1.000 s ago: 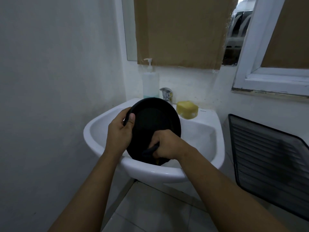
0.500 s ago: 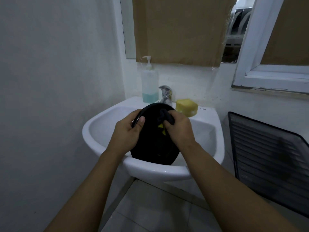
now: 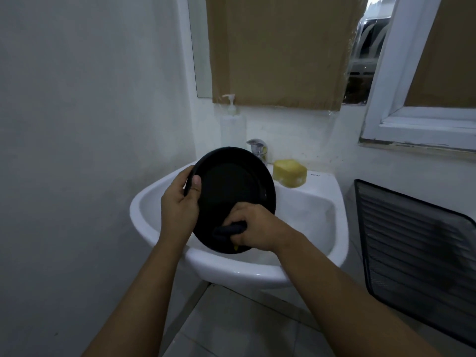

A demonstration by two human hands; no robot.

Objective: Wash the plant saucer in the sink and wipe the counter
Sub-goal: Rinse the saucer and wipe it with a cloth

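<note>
a person's left hand (image 3: 180,202) curls around the left rim of a round black saucer (image 3: 233,191), thumb pressed on its inner face. the right hand (image 3: 253,229) is closed on a dark scrubbing pad (image 3: 229,230) with a bit of yellow showing beneath, pushed against the saucer's lower inside. the saucer is held over the white sink (image 3: 304,217), tilted up on edge with its hollow side facing the person. small grey lettering on the sink's back ledge is too small to read. a soap pump bottle (image 3: 233,122), a tap (image 3: 257,148) and a yellow sponge (image 3: 289,173) sit along the back.
</note>
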